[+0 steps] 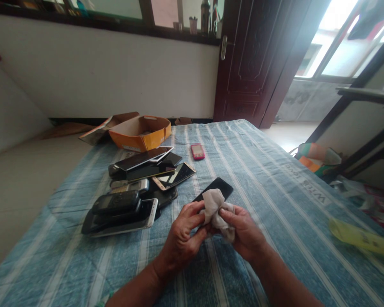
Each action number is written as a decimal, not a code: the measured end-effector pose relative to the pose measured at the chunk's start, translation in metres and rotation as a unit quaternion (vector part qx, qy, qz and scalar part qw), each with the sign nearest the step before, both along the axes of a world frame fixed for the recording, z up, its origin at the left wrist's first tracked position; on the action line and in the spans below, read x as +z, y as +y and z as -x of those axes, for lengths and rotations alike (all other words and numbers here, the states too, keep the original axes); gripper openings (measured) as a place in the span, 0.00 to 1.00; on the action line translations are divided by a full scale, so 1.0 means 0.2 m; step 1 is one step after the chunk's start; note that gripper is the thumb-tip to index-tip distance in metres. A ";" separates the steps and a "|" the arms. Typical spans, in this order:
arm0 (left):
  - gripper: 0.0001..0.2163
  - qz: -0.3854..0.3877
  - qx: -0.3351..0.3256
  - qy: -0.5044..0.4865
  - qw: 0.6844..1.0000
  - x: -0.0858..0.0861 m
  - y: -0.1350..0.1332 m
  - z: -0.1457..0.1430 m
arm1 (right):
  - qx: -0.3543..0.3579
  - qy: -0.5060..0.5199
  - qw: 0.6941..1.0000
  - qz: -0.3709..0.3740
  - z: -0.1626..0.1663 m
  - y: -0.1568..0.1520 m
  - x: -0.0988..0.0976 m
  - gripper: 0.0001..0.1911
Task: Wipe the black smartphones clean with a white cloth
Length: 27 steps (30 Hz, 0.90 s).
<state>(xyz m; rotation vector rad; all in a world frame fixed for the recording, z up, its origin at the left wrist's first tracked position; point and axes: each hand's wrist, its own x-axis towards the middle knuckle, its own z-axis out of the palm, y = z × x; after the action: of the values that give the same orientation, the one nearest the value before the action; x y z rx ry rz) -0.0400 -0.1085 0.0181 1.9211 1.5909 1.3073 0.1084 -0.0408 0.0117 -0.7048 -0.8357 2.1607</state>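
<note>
My left hand [182, 236] is closed around the near end of a black phone [219, 187] that sticks out away from me above the blue striped cloth [275, 204]. My right hand [245, 232] pinches a crumpled grey-white rag [215, 209] that lies over the phone's near half. Both hands touch the rag, and their fingers are curled.
A pile of several phones [137, 192] lies left of my hands. A small red phone [197, 151] lies farther back. An open orange cardboard box [141, 132] stands at the cloth's far left edge. A dark door [259, 59] is behind. A yellow object [361, 238] lies at right.
</note>
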 end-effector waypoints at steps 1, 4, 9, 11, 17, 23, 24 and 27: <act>0.10 0.007 0.003 -0.008 1.000 0.00 0.00 0.00 | -0.020 -0.024 0.999 -0.016 -0.01 0.01 0.00 0.16; 0.14 0.011 0.044 -0.030 0.999 -0.03 0.01 -0.01 | -0.103 -0.147 0.977 -0.113 -0.07 0.08 0.02 0.16; 0.08 -0.026 0.074 0.026 0.997 -0.07 0.03 0.02 | -0.241 -0.382 0.775 -0.443 -0.14 0.24 0.02 0.08; 0.08 -0.061 0.087 0.078 0.991 -0.09 0.04 0.03 | -0.247 -0.423 0.670 -0.558 -0.12 0.28 -0.02 0.09; 0.15 -0.106 0.144 0.189 0.965 -0.15 0.06 0.09 | -0.146 -0.495 0.429 -0.741 0.00 0.27 -0.13 0.13; 0.16 -0.069 0.130 0.194 0.970 -0.17 0.07 0.09 | -0.104 -0.481 0.396 -0.775 0.03 0.21 -0.14 0.13; 0.16 -0.066 0.130 0.192 0.970 -0.17 0.07 0.09 | -0.101 -0.478 0.397 -0.777 0.04 0.20 -0.14 0.13; 0.16 -0.066 0.135 0.193 0.970 -0.17 0.07 0.10 | -0.084 -0.459 0.400 -0.789 0.07 0.17 -0.15 0.13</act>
<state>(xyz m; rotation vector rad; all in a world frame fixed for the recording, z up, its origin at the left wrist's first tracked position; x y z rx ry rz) -0.0591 -0.0941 -0.0160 2.2059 2.0608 1.2152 0.0950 -0.0076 -0.0182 -0.6468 -2.4881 -0.2032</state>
